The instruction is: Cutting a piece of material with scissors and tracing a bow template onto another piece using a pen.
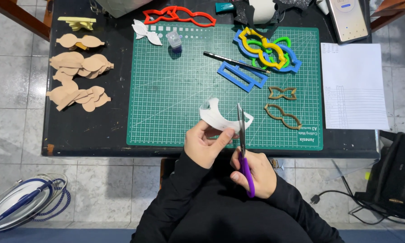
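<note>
Pinching white cutout [221,118]: left hand [205,145]; right hand [255,173] closed around purple-handled scissors [243,148]

A green gridded mat [180,90] is lying on the black worktop [90,130], purple-handled scissors [243,153] are cutting a white piece [218,118], tan cutouts [78,81] are lying alongside.

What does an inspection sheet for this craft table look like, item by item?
Surface: green cutting mat on a dark table.
Job's things: white curved piece in the left hand; purple-handled scissors in the right hand, blades at the piece.
Clutter: tan cutouts, coloured templates, pen, paper sheet, phone.
Grips: both closed on their things.
Cables: black cord and plug on the floor.
Surroundings: tiled floor; iron lower left.
</note>
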